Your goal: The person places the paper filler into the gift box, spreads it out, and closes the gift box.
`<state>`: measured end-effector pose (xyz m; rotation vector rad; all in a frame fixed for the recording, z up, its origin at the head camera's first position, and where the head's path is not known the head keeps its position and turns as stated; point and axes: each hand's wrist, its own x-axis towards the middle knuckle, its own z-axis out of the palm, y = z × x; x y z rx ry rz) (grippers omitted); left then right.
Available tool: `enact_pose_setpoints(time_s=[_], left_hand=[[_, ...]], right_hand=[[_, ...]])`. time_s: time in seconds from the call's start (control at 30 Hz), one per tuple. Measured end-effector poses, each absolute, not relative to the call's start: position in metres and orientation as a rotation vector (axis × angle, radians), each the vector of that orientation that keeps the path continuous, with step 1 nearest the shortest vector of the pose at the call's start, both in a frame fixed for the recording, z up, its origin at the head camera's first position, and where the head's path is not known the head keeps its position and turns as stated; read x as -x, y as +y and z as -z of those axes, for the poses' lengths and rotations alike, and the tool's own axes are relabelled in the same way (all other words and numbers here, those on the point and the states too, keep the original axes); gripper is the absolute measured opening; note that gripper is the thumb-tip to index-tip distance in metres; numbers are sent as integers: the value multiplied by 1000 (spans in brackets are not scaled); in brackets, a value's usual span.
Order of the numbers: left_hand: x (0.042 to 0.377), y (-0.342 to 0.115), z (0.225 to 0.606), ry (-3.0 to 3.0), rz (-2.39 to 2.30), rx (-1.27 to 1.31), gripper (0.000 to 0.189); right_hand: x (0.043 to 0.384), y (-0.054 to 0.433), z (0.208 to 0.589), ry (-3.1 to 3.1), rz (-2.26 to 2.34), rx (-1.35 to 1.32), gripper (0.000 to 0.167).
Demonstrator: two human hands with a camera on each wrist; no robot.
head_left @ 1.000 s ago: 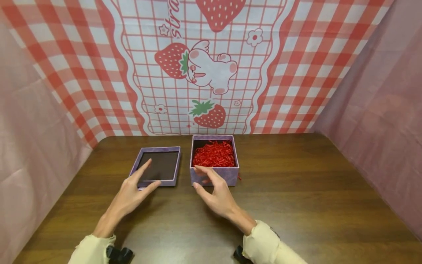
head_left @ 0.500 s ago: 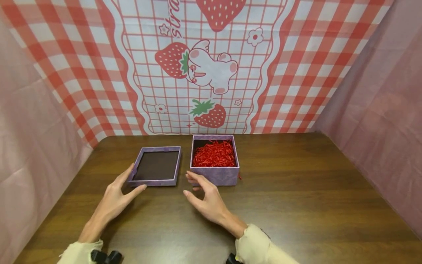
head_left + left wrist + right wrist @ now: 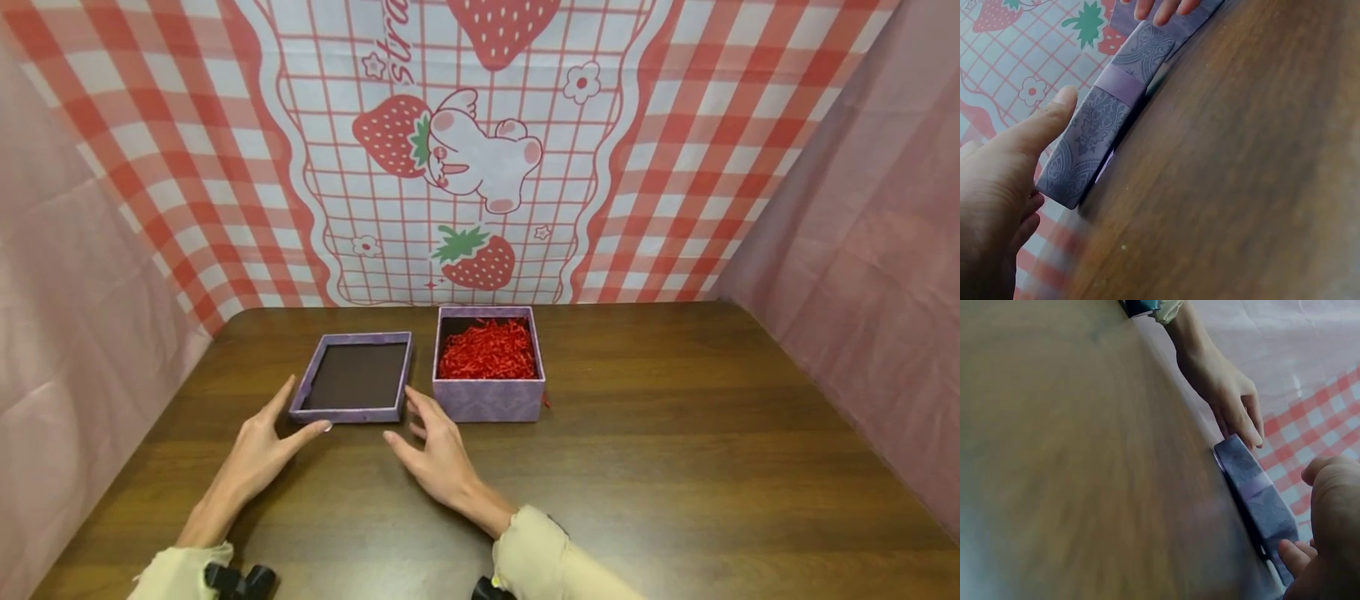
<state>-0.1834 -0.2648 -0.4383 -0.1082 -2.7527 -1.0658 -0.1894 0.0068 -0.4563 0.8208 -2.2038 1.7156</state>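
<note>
A purple patterned box lid (image 3: 356, 379) lies on the table with its dark inside facing up. My left hand (image 3: 255, 450) is at its left front corner, fingers along the left side, thumb apart in front. My right hand (image 3: 438, 458) has its fingertips beside the lid's right side; the thumb is off the front edge. Whether the fingers touch the lid is hard to tell. In the left wrist view, a plain lilac band (image 3: 1119, 86) crosses the lid's patterned side wall. To its right stands the purple box (image 3: 487, 402), filled with red crinkled paper shreds (image 3: 487, 350).
The brown wooden table (image 3: 660, 467) carries the box and lid near its back edge. A stray red shred (image 3: 546, 402) lies right of the box. A strawberry-print cloth (image 3: 480, 150) hangs behind, with pink cloth (image 3: 862, 292) at both sides.
My left hand has moved left and down from over the lid to its left side. My right hand has shifted left from the box front to the lid's right side.
</note>
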Motion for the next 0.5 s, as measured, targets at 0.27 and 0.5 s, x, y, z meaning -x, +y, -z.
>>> enact_pose_setpoints(time_s=[0.27, 0.5], left_hand=[[189, -266, 439, -2743, 1059, 136, 100], [193, -269, 444, -2718, 1049, 169, 96]], right_hand=[[198, -10, 456, -2263, -1732, -738, 72], [208, -16, 459, -2315, -1738, -695, 78]])
